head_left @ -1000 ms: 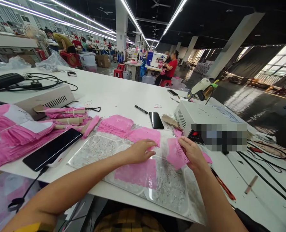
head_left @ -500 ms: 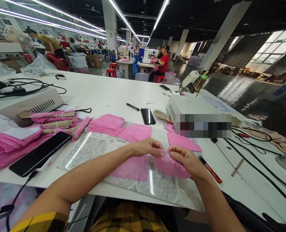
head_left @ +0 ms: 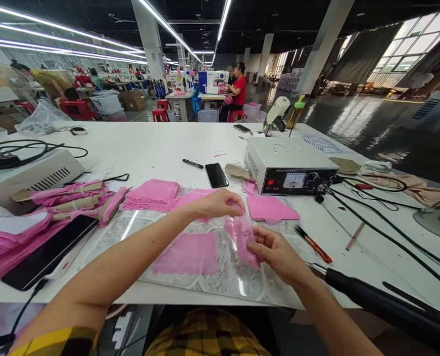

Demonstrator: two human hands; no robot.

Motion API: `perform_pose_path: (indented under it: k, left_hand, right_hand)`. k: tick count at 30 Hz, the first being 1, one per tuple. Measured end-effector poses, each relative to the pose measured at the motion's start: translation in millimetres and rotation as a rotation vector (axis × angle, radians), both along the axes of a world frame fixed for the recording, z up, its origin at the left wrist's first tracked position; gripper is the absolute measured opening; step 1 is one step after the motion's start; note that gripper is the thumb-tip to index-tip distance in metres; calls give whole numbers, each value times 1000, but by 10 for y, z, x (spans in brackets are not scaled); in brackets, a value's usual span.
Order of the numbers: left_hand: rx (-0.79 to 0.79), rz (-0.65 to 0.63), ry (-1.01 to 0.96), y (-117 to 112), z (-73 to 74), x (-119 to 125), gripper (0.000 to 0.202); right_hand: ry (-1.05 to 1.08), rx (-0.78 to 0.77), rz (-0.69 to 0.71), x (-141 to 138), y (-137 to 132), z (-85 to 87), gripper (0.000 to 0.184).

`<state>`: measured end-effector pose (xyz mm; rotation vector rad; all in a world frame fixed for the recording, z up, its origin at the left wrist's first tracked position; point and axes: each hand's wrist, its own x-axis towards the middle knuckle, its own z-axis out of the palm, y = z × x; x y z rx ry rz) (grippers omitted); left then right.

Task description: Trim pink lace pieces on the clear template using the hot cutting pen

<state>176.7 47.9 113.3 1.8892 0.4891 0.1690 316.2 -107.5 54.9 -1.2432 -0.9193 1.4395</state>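
Observation:
Between my hands a small piece of pink lace fabric [head_left: 238,240] is held up over a clear plastic sheet [head_left: 130,230]. My left hand [head_left: 223,203] pinches its upper end. Lower down, my right hand [head_left: 273,249] has its fingers closed on the right edge. A flat pink fabric piece [head_left: 186,253] lies on the sheet to the left. Behind my left wrist are a stack of pink pieces [head_left: 152,193] and another pile partly covered by the hand. A further pink stack [head_left: 273,208] sits beyond my right hand.
A meter box [head_left: 294,165] with cables stands at right, near an orange cutter [head_left: 314,244] and a black-handled tool [head_left: 375,291]. Phones [head_left: 217,175], a marker [head_left: 192,163] and tied pink bundles [head_left: 74,198] lie about. A co-worker in red [head_left: 238,89] sits at a far machine.
My hands have moved apart, the left upward and the right slightly down, so the lace piece now hangs upright between them. The view has turned slightly right.

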Motion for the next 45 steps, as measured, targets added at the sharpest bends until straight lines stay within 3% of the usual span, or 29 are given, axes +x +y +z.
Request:
perform_pose_path:
  k: [3,7,11,14,19,24,28,31,33,34,37,40,43,45]
  left_hand:
    - [89,-72,9,-73,7,281,6]
    - [116,-97,22,-142,-232,559,13]
    - [98,-18,22,-82,-454,615,12]
    - [53,32,12,-27,-502,589,14]
    - [33,92,-25,-16,-420,430,20]
    - [95,63,-98,-2,-161,307,20]
    - [149,-53,-140,-118,-1,507,24]
    - [202,-292,-146,-280,-61,648,27]
    - [322,-403,-136,-389,-166,612,28]
    - [394,-400,-123,-440,-224,547,27]
    - [532,-236,-63,-577,-389,224,19]
    - [601,-165,-8,-720,-536,-79,20]
    - [779,-85,127,-874,-673,-177,43]
    - [851,-51,219,-945,-750,-145,45]
  right_hand:
    - [59,-51,-31,-44,-104,-109,46]
    - [71,-137,-161,44,-241,-256,46]
    - [38,-162,-165,132,-343,-334,45]
    - [7,-162,-168,152,-385,-395,43]
    - [-70,-131,-178,115,-408,-379,43]
    - [-77,-126,-190,-99,-343,-200,47]
    - [-101,-86,-146,-324,-352,-170,51]
    - [-185,-161,91,-371,-502,-183,54]
    - [-270,-163,197,-297,-626,-169,51]
    - [-329,-128,190,-230,-677,-156,48]
    - [-630,79,-63,43,-739,-138,34]
    - [-1037,305,-349,289,-676,-219,22]
    - [-1432,407,-364,383,-573,-360,26]
    - [-1650,409,-311,379,-531,-430,26]
